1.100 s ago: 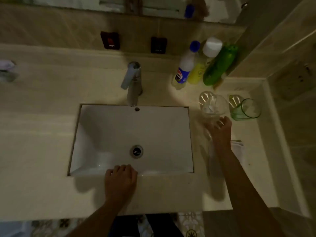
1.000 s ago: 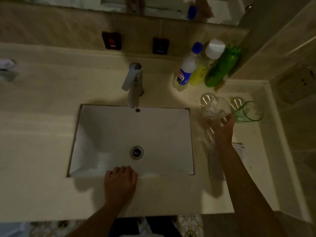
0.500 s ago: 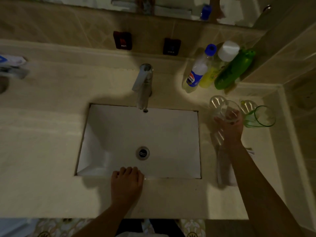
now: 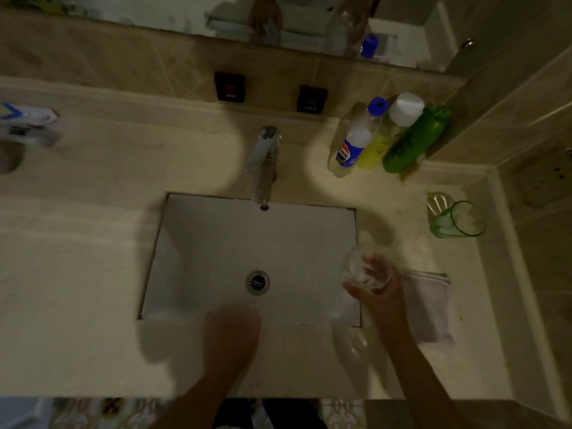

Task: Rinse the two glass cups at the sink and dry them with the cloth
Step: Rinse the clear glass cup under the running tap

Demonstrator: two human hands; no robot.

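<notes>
— Which cup is in the grip?

— The clear glass cup (image 4: pixel 365 269). The right hand (image 4: pixel 379 292) wraps its fingers around it from the near side, holding it tilted with its mouth facing up and toward the camera, at the right edge of the white sink (image 4: pixel 216 243). It looks empty, though blur softens it.

— And the other?

— The green-tinted glass cup (image 4: pixel 458 219) lies on its side on the counter, beyond the grip and to its right, mouth pointing right.

— The cloth?

— The pale folded cloth (image 4: pixel 430 308) lies flat, just right of the gripping hand and wrist.
</notes>
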